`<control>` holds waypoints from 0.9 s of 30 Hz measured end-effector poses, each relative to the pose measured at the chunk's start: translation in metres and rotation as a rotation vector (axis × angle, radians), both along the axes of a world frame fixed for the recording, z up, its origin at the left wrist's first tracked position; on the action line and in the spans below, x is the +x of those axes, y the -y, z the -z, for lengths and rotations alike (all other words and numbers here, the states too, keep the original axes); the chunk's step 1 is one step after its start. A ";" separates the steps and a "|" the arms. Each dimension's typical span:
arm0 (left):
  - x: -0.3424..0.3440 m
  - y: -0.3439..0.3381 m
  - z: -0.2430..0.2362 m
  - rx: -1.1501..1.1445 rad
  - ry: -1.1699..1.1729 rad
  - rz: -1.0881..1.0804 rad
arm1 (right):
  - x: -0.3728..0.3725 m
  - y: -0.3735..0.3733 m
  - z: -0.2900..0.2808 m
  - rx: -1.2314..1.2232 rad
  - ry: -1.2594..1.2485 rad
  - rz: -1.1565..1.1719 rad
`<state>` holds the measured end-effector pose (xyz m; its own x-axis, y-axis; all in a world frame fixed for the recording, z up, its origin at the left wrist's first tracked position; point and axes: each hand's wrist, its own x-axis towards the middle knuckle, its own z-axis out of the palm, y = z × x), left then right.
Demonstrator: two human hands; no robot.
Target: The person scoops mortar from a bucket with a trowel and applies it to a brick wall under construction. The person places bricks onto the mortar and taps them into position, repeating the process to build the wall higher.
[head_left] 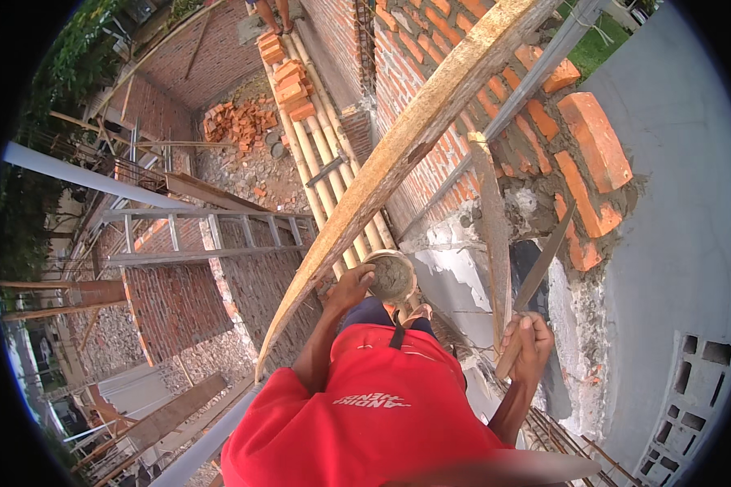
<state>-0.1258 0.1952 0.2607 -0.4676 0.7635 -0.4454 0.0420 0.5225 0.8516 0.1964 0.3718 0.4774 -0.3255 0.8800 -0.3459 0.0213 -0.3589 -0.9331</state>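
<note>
My left hand [353, 289] is closed on the near-left rim of a round bucket [413, 280]. Grey wet mortar [391, 274] lies inside it, in front of my red shirt. On the right, my right hand [531, 342] grips a narrow, flat, wooden-looking strip [542, 264]. The strip slants up and away toward the brick wall [503, 105], its short end showing below my fingers. Close beside it stands a longer wooden slat [492, 231]. Several bricks [594, 142] sit in mortar on top of the wall.
A thick timber beam [406, 154] crosses diagonally ahead of me. Bamboo poles [326, 174] run forward below, bearing stacked bricks [291, 85]; another person's feet [280, 26] stand beyond. At left are a ladder-like frame [195, 258] and, farther down, loose bricks [240, 123].
</note>
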 end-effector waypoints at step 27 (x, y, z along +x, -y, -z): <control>-0.011 0.063 0.266 -0.383 0.694 -0.748 | -0.040 0.113 0.374 -0.367 0.585 -0.369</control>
